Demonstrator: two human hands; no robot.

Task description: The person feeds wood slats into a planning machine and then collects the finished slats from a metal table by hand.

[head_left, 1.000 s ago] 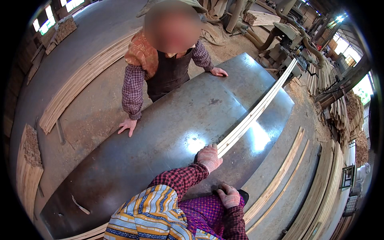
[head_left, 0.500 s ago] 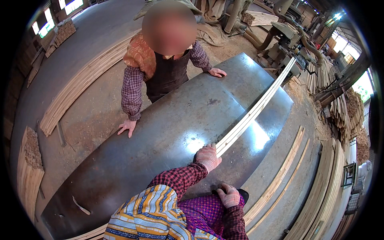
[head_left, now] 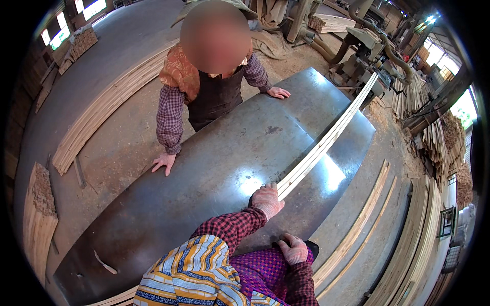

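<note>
My left hand (head_left: 267,201), in a knitted work glove, is closed around the near end of a few long, pale wooden strips (head_left: 319,151). They lie side by side across a large dark metal table (head_left: 204,178); their far ends reach a machine. My right hand (head_left: 293,249), also gloved, rests on the purple checked cloth (head_left: 264,270) over my leg, by the table's near edge. It holds nothing that I can see, and its fingertips are partly hidden. Across the table stands a co-worker (head_left: 214,97) in a dark apron, both bare hands on the tabletop edge.
A machine with hoses (head_left: 357,66) stands beyond the table's far right end. More strips (head_left: 352,229) and stacked boards (head_left: 408,245) lie on the floor to my right. Long boards (head_left: 109,102) lie behind the co-worker. A wood sliver (head_left: 105,262) sits on the table's left end.
</note>
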